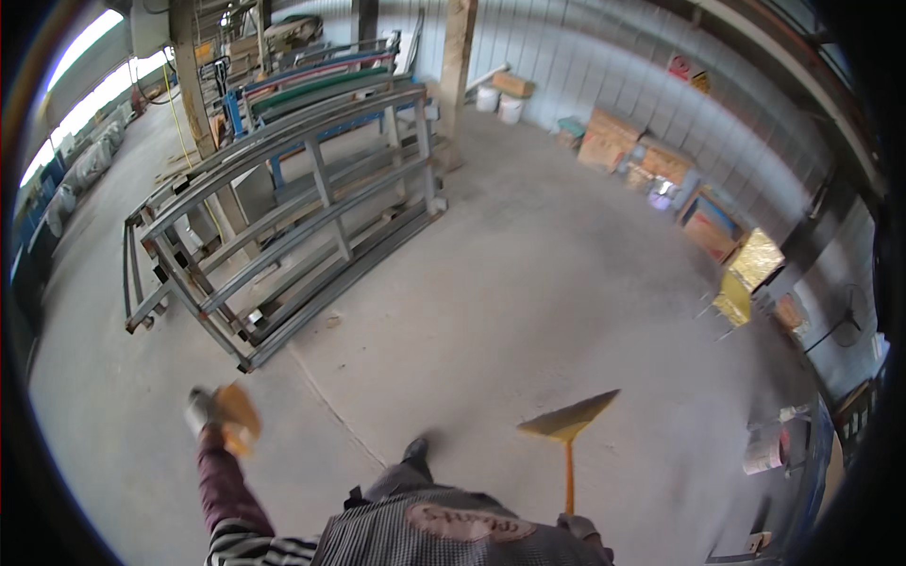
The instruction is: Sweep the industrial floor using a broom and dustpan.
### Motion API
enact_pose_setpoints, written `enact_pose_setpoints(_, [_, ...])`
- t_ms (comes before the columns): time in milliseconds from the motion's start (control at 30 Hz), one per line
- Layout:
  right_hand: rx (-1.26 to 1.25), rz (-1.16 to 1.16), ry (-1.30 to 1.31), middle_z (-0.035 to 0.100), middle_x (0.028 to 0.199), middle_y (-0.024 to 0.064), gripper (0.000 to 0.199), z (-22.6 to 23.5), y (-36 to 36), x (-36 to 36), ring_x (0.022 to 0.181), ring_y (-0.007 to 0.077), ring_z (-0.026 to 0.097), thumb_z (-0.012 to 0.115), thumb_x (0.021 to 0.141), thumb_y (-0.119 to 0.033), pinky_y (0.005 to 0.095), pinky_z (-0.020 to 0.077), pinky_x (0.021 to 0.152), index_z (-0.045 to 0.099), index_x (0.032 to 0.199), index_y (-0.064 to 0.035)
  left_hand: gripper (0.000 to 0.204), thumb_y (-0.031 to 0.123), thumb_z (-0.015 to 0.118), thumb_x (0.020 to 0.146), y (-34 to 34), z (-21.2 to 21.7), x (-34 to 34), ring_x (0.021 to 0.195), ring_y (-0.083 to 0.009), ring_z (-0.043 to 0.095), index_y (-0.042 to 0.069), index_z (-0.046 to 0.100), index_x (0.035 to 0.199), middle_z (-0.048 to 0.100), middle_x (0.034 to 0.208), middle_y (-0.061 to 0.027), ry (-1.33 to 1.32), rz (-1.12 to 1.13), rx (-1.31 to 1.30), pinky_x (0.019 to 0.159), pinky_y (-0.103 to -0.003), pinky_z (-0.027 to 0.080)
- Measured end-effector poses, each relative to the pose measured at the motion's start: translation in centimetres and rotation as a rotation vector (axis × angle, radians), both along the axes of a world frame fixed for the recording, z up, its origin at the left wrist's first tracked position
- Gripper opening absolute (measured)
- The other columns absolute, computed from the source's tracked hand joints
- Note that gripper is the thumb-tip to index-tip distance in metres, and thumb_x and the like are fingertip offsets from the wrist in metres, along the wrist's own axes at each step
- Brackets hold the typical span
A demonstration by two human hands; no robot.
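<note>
My left hand (201,411), in a grey glove, reaches out to the left at the end of a maroon sleeve. It is closed on a flat yellow-orange object (240,419), blurred, whose kind I cannot make out. At the lower right, my right hand (579,526), in a dark glove, grips the orange handle of a broom (568,426). The broom's wide, dark triangular head with a yellow upper edge points away from me over the concrete floor (453,311). Whether its bristles touch the floor I cannot tell.
A grey metal frame rack (326,193) stands ahead on the left, beside wooden posts (457,75). Cardboard boxes (609,140) and white buckets (510,108) line the far wall. To the right are a yellow chair (736,294), a standing fan (846,323) and a bucket (766,451).
</note>
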State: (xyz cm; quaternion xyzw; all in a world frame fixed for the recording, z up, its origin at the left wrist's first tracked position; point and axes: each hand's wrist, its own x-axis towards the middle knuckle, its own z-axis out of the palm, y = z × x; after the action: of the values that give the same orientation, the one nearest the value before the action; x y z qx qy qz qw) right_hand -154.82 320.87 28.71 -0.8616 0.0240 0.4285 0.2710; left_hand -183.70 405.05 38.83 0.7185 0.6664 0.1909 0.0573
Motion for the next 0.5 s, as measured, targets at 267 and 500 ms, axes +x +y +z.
enact_pose_setpoints(267, [-0.007,-0.742,0.140,0.060,0.064,0.0060,0.020,3.4,4.5,16.4,0.055,0.0156,0.054,0.066,0.082,-0.021,0.0307,0.0436,0.052,0.063,0.076,-0.0020,0.028,0.033,0.064,0.077,0.1,10.4,48.1,0.095,-0.0375,0.063,0.010,0.066,0.092,0.067,0.093,-0.0197,0.061,-0.542,-0.144,0.080,-0.044,0.051])
enact_pose_setpoints(500, [0.070,-0.629,0.060,0.049,0.052,0.0029,0.030,6.2,14.1,40.9,0.048,0.0159,0.048,0.059,0.085,-0.031,0.0340,0.0420,0.048,0.058,0.065,-0.0085,0.021,0.015,0.053,0.083,12.1,-2.6,63.1,0.089,-0.0274,0.067,0.012,0.072,0.088,0.069,0.094,-0.0134,0.505,-0.736,-0.013,0.075,-0.039,0.054])
